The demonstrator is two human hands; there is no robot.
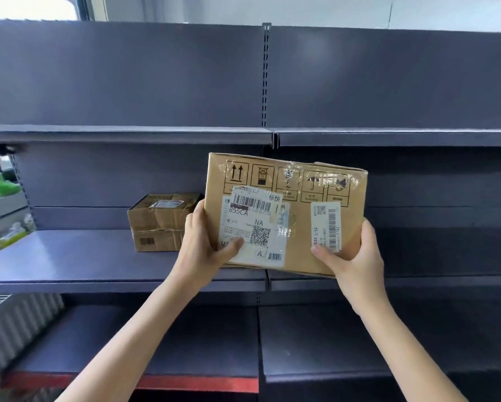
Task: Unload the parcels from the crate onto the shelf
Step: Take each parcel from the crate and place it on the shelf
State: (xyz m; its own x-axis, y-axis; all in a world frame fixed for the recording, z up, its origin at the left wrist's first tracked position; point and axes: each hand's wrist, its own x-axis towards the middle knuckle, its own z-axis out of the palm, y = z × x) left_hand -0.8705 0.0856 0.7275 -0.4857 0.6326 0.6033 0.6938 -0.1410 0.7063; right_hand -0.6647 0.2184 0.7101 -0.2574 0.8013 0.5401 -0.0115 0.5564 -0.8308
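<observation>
both hands, left (pixel 204 245) & right (pixel 352 256), grip big parcel (pixel 295 198) btwn them, above mid shelf (pixel 69 265).

Two hands holding a cardboard parcel in front of a grey shelf.

The left hand (pixel 206 245) and right hand (pixel 352 256) are gripping the lower corners of the parcel (pixel 298 210), thumbs pressing on its labelled face, above the middle shelf (pixel 69 265). A smaller box (pixel 159 224) is sitting on that shelf, just to the parcel's left, partly hidden behind it.
</observation>
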